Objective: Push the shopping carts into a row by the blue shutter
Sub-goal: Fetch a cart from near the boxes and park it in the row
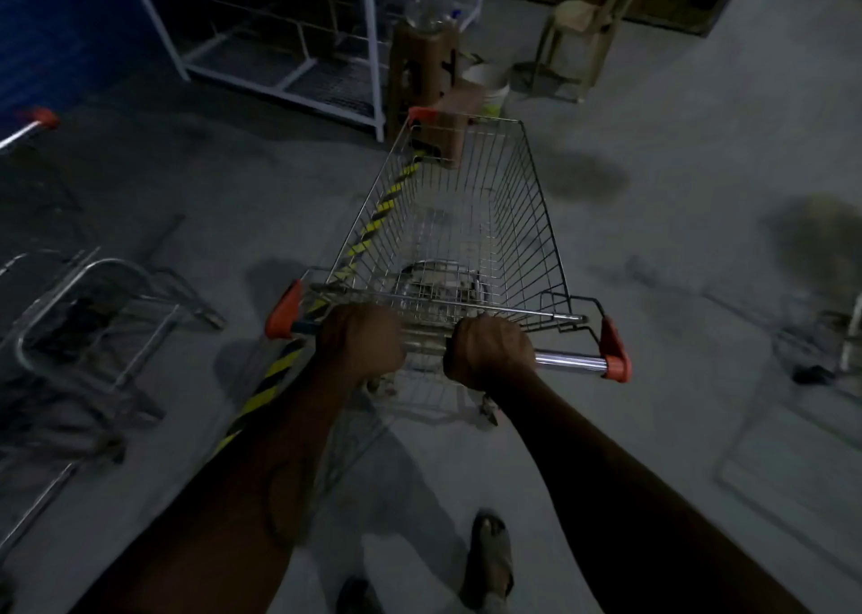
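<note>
Both hands clenched round the handle bar point(566, 360) of a wire shopping cart point(466, 221): left hand point(361, 343) near the bar's left orange end cap, right hand point(490, 357) approx mid-bar, bare chrome showing btwn it and the right cap. No readable brand or writing on cart or handle; pic is dim and blurred. Basket stretches straight ahead of the hands. Yellow/black floor tape point(373, 226) runs under the cart's left side and back past the left forearm. Blue shutter point(60, 30) sits far ahead-left of the hands, w/ another cart point(32, 128) handle showing just below it. White rack point(280, 68), brown stool point(427, 68) and chair point(576, 35) stand beyond the basket's front edge. Open concrete floor point(676, 156) ahead-right of the right hand.
</note>
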`<act>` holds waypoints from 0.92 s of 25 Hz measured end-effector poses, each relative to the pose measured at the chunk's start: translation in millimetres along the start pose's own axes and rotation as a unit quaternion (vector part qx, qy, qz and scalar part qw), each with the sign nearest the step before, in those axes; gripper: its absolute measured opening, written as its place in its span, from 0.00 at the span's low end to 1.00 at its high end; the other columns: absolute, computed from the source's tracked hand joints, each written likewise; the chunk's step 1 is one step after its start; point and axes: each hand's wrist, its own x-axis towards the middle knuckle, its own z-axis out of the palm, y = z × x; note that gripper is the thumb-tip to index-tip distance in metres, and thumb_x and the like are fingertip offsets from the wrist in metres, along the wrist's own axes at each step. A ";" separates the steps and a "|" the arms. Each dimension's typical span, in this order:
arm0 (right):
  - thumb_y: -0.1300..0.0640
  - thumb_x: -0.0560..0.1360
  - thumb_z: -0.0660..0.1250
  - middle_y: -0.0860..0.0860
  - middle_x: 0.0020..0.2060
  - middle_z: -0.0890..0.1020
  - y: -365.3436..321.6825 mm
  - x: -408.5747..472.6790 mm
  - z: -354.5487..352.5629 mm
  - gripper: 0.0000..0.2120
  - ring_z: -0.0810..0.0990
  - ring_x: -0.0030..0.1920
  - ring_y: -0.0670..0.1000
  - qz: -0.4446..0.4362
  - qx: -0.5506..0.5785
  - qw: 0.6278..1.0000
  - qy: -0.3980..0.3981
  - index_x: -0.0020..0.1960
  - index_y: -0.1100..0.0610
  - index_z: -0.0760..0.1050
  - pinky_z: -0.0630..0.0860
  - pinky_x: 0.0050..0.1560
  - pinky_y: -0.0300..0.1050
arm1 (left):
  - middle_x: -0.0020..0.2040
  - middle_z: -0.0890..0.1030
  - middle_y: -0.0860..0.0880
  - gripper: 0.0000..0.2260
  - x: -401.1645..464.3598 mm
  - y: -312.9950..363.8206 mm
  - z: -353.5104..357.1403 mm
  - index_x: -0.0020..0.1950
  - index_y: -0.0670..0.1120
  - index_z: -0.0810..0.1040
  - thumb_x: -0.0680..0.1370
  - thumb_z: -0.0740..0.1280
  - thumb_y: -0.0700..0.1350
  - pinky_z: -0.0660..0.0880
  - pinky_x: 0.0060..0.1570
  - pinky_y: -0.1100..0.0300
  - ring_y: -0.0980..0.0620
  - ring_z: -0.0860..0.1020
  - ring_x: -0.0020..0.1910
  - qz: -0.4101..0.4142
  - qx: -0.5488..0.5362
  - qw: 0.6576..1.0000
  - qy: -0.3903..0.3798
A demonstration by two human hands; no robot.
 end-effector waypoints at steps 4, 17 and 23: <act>0.50 0.71 0.62 0.56 0.48 0.84 5.0 43.4 -6.7 0.14 0.83 0.49 0.61 -0.084 -0.009 0.996 0.003 0.51 0.56 0.79 0.78 0.45 0.49 | 0.40 0.83 0.47 0.08 13.5 -6.6 0.7 0.38 0.47 0.80 0.67 0.70 0.52 0.80 0.44 0.53 0.43 0.82 0.42 -0.070 -0.019 0.997 0.006; 0.45 0.70 0.65 0.56 0.53 0.83 -15.5 232.5 -42.8 0.18 0.82 0.54 0.60 -0.243 -0.079 0.965 -0.050 0.55 0.53 0.79 0.78 0.51 0.51 | 0.43 0.83 0.49 0.09 119.2 -42.3 -10.6 0.42 0.48 0.81 0.72 0.68 0.53 0.75 0.47 0.56 0.47 0.82 0.46 -0.240 -0.042 0.965 0.091; 0.44 0.71 0.64 0.57 0.51 0.83 -72.6 356.3 -63.3 0.17 0.82 0.53 0.62 -0.284 -0.083 0.954 -0.038 0.53 0.54 0.79 0.80 0.50 0.52 | 0.28 0.72 0.48 0.14 203.2 -125.7 -21.4 0.30 0.47 0.70 0.61 0.75 0.47 0.67 0.33 0.59 0.45 0.74 0.28 -0.264 -0.049 0.948 0.173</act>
